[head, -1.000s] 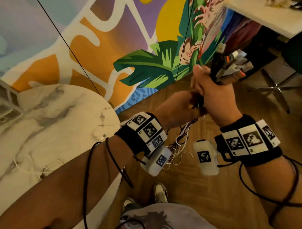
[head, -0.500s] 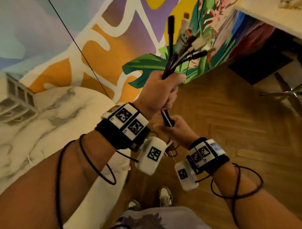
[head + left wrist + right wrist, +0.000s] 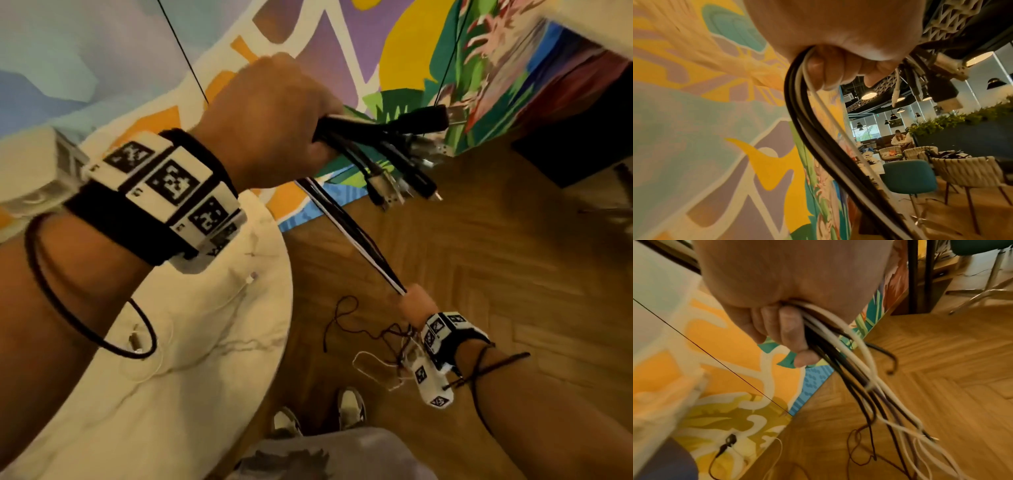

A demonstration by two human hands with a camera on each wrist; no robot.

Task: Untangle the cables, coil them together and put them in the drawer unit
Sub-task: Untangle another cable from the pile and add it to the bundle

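Note:
My left hand (image 3: 274,126) is raised near the camera and grips a bundle of black and white cables (image 3: 349,233) just below their plugs (image 3: 411,154), which fan out to the right. The bundle runs taut down to my right hand (image 3: 414,303), low over the floor, which grips it too. Below that hand the loose ends (image 3: 373,342) hang in a tangle. The left wrist view shows my left hand (image 3: 838,40) curled round the cables (image 3: 818,138). In the right wrist view, cables (image 3: 859,369) trail from my right hand (image 3: 789,296) toward the floor. The white drawer unit (image 3: 37,171) stands at the left on the table.
The round marble table (image 3: 205,377) lies under my left arm with a thin white cable (image 3: 236,294) on it. A painted mural wall (image 3: 102,51) is behind. My shoes (image 3: 349,407) stand on the wooden floor (image 3: 496,274). A teal chair (image 3: 908,175) stands farther off.
My left hand has risen toward the camera with the plug ends. My right hand has slid down the bundle toward the floor, pulling the cables straight between the hands.

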